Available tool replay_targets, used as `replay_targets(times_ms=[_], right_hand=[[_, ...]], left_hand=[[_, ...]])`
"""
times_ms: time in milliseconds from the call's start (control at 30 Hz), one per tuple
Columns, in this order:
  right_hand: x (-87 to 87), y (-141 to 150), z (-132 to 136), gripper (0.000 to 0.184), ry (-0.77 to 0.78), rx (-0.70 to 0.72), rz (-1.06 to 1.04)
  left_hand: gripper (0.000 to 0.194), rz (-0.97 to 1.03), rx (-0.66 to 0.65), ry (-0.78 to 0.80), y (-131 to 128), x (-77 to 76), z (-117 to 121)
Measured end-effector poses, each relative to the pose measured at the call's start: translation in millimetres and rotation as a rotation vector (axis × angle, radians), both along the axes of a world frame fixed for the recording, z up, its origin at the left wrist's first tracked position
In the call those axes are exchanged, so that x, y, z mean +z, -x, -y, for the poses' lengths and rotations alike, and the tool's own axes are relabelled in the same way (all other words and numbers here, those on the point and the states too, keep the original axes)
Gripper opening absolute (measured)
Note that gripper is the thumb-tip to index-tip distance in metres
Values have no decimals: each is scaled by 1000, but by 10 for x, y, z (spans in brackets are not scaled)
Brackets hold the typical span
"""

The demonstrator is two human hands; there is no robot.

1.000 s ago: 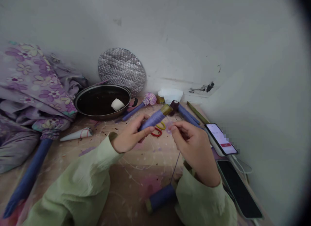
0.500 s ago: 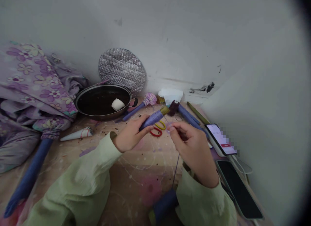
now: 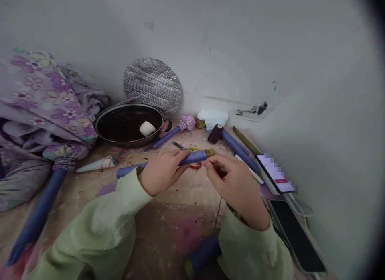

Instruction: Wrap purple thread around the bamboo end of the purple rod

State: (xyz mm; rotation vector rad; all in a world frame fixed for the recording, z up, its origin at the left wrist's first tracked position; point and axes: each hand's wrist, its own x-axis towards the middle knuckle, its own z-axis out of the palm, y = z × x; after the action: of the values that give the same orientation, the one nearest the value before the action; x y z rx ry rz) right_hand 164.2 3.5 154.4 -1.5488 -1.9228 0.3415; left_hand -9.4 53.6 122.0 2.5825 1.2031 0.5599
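Observation:
My left hand (image 3: 164,169) is wrapped round a blue-wrapped stick (image 3: 195,156), its bare greenish-brown end pointing right. Purple-blue thread is wound in close turns near that end. Close to the tip, my right hand (image 3: 230,175) has its fingertips pinched together on thread. A strand of thread (image 3: 218,212) hangs below the right hand down to a blue thread spool (image 3: 206,254) at the bottom, partly covered by the right sleeve. Behind the stick lie scissors (image 3: 197,166) with red and yellow handles, partly hidden.
A black pan (image 3: 126,141) holding a white cup-like piece (image 3: 147,128) stands at the back left. Nearby are a dark thread cone (image 3: 215,134), blue-wrapped sticks (image 3: 237,149), and a white paper cone (image 3: 98,165). Two phones (image 3: 296,236) line the right edge. Floral cloth (image 3: 45,87) fills the left.
The stick has swung from a slant to nearly level, and its bare end has moved down and slightly right. My left hand turned with it; the right hand stays close by.

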Motion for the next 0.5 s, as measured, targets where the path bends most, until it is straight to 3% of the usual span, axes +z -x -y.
replay_targets(times_ms=[233, 500], right_hand=[[-12, -52, 9, 15, -4, 127, 168], [12, -111, 1, 17, -1, 229, 86]], left_hand=[[26, -116, -57, 19, 74, 107, 81], [16, -125, -165, 59, 164, 236, 106]])
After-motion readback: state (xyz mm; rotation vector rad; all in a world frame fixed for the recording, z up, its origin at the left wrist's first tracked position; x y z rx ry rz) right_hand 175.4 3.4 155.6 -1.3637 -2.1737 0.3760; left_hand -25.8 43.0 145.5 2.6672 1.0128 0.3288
